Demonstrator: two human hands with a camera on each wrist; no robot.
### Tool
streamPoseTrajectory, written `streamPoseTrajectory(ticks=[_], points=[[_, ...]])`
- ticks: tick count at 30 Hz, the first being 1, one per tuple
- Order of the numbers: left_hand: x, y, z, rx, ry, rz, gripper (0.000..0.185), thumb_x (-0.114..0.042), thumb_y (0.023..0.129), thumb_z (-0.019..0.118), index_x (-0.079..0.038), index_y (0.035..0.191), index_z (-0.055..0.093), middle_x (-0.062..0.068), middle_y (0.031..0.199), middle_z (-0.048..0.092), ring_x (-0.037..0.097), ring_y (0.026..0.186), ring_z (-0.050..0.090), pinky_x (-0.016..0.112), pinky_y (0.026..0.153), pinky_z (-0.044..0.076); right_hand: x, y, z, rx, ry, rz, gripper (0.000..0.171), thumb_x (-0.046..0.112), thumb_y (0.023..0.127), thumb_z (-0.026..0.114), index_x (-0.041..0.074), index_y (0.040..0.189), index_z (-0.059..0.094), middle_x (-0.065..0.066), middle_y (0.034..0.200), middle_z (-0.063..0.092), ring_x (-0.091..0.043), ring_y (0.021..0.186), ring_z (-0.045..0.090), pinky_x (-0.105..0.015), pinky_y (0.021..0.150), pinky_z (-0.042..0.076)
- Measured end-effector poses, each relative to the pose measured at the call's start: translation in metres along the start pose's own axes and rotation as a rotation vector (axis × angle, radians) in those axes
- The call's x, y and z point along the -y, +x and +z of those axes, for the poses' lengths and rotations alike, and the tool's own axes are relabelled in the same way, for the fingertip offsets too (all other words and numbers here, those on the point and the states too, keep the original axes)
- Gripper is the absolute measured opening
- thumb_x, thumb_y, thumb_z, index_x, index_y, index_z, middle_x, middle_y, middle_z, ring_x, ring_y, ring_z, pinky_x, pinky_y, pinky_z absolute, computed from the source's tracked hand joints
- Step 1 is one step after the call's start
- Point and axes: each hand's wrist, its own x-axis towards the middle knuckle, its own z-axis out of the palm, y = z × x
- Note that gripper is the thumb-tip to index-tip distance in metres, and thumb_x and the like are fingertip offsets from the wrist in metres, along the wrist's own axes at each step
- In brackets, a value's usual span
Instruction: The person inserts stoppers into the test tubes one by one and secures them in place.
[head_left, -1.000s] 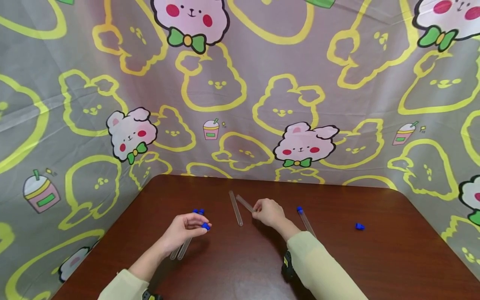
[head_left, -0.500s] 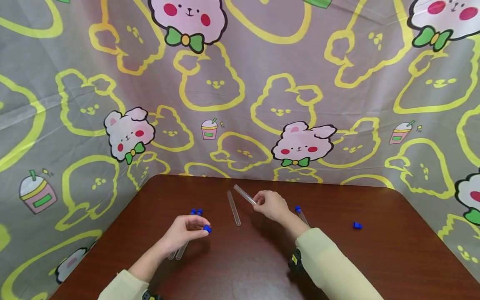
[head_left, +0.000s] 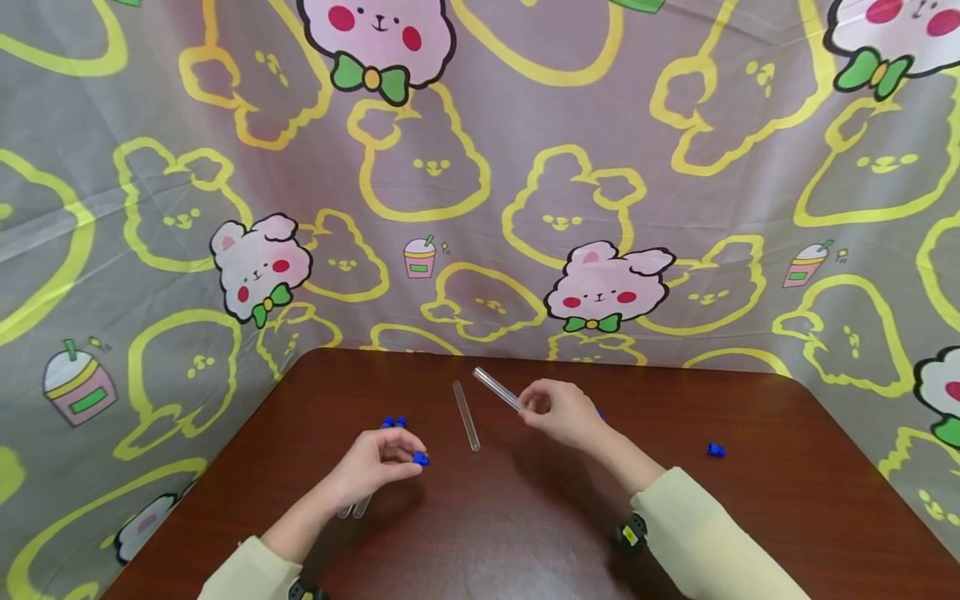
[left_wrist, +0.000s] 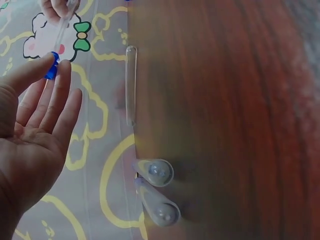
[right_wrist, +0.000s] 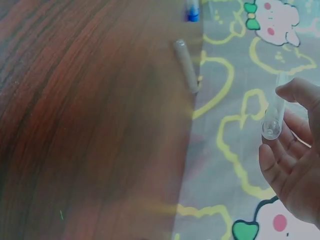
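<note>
In the head view my left hand (head_left: 375,461) pinches a small blue stopper (head_left: 421,459) between thumb and finger. The same stopper shows at the fingertips in the left wrist view. My right hand (head_left: 568,414) holds a clear test tube (head_left: 498,388) above the table, tilted with its far end up and to the left. Its rounded closed end (right_wrist: 271,130) points toward the camera in the right wrist view. An uncapped test tube (head_left: 466,417) lies on the table between the hands. The held tube and stopper are apart.
Partly behind my left hand lie two test tubes (head_left: 362,505) with blue stoppers (head_left: 394,422). A loose blue stopper (head_left: 716,450) lies to the right on the brown table (head_left: 787,517). My right hand hides most of another stoppered tube. A patterned curtain (head_left: 480,183) surrounds the table.
The right hand has lifted its test tube off the table and moved up and right with it. The left hand has shifted very slightly right, still holding the stopper.
</note>
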Motion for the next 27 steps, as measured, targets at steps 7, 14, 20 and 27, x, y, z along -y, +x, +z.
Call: streamPoseTrajectory(ticks=[7, 14, 20, 27], points=[[-0.005, 0.003, 0.001, 0.004, 0.047, -0.003, 0.022, -0.002, 0.083, 0.075, 0.005, 0.101, 0.065, 0.010, 0.089, 0.070, 0.015, 0.079, 0.067, 0.026, 0.072, 0.054, 0.008, -0.015, -0.017, 0.004, 0.000, -0.104, 0.012, 0.014, 0.082, 0.077, 0.016, 0.092, 0.069, 0.011, 0.073, 0.058, -0.009, 0.066, 0.053, -0.031, 0.060, 0.044], [-0.009, 0.008, -0.001, 0.007, 0.120, -0.025, 0.020, -0.010, 0.084, 0.076, -0.001, 0.101, 0.068, 0.004, 0.085, 0.071, 0.016, 0.078, 0.067, 0.027, 0.069, 0.053, 0.009, -0.029, -0.036, -0.007, -0.021, -0.149, 0.016, 0.011, 0.082, 0.078, 0.017, 0.094, 0.069, 0.011, 0.077, 0.058, -0.010, 0.069, 0.053, -0.028, 0.059, 0.045], [-0.014, 0.011, -0.002, -0.016, 0.170, -0.017, 0.021, -0.010, 0.083, 0.077, -0.002, 0.101, 0.070, 0.002, 0.085, 0.070, 0.016, 0.077, 0.067, 0.027, 0.068, 0.054, 0.010, -0.038, -0.049, -0.021, -0.017, -0.187, 0.017, 0.010, 0.081, 0.078, 0.017, 0.094, 0.069, 0.012, 0.077, 0.058, -0.010, 0.070, 0.053, -0.027, 0.059, 0.045], [-0.020, 0.018, 0.000, -0.047, 0.145, 0.015, 0.020, -0.008, 0.084, 0.076, -0.001, 0.101, 0.069, 0.005, 0.086, 0.071, 0.016, 0.078, 0.067, 0.026, 0.072, 0.054, 0.007, -0.050, -0.058, -0.008, -0.019, -0.200, 0.019, 0.011, 0.082, 0.078, 0.018, 0.097, 0.069, 0.014, 0.079, 0.058, -0.008, 0.071, 0.055, -0.026, 0.061, 0.048]])
